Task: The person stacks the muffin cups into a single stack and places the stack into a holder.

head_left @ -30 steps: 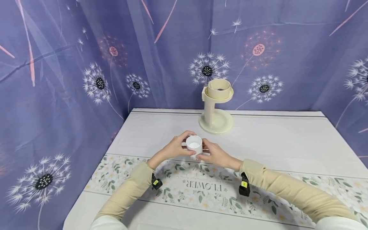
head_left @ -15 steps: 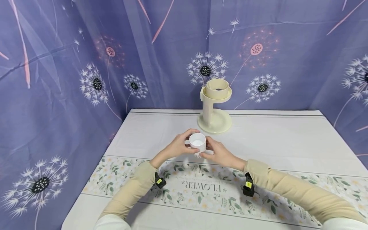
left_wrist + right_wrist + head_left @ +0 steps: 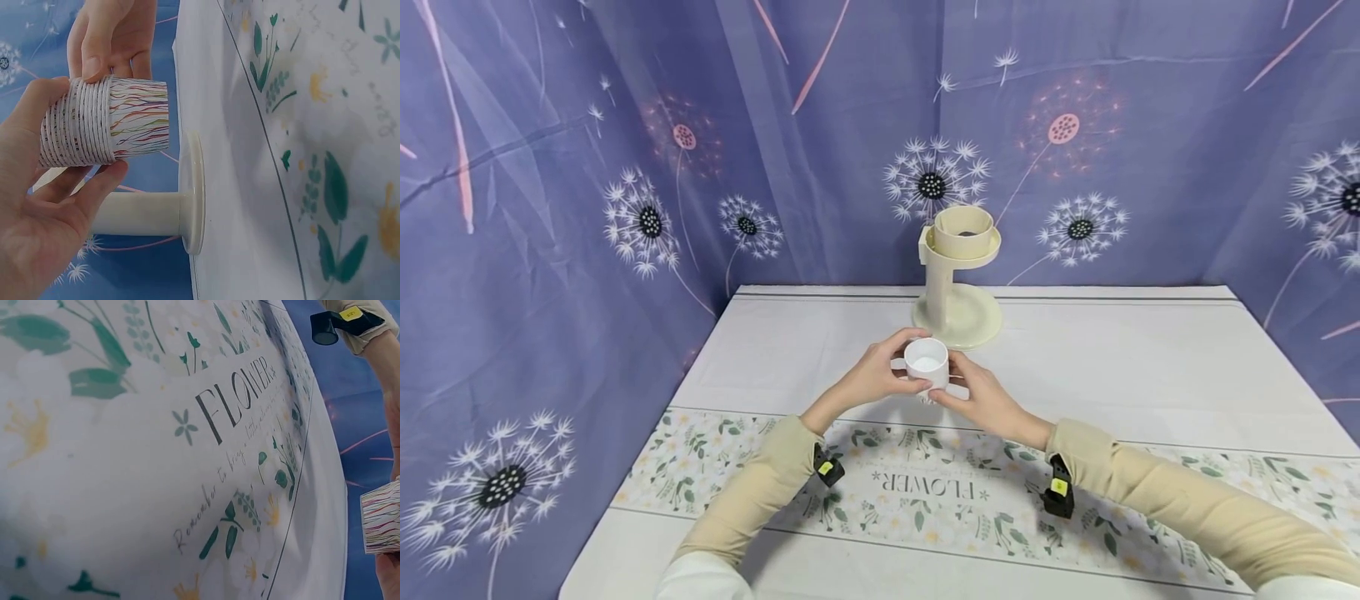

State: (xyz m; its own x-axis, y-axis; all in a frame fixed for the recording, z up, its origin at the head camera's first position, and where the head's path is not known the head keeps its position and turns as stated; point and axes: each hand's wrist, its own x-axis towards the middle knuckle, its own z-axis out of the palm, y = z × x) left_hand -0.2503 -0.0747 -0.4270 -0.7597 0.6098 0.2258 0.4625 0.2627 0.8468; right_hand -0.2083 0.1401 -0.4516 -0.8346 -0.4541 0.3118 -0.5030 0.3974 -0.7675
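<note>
A nested stack of paper cups (image 3: pixel 927 357) with fold-out handles is held between both hands above the table. Its rims form many white ridges, and coloured wavy lines run down the outer cup (image 3: pixel 140 115) in the left wrist view. My left hand (image 3: pixel 871 377) grips the stack from the left, thumb and fingers curved round it. From the right, my right hand (image 3: pixel 988 402) pinches it between thumb and fingers. The stack's mouth faces up, showing a white inside. In the right wrist view only part of the striped cup (image 3: pixel 380 519) shows at the edge.
A cream stand (image 3: pixel 938 296) rises just beyond the hands, with a round base plate and a ring bearing a short open cylinder (image 3: pixel 962 237). The white tablecloth (image 3: pixel 1120 358) has a flower-printed band. Purple curtains (image 3: pixel 820 167) hang behind and at the left.
Both hands have carried the cup stack rightward and a little farther from the body, closer to the stand. The grip looks the same, and the view has shifted slightly.
</note>
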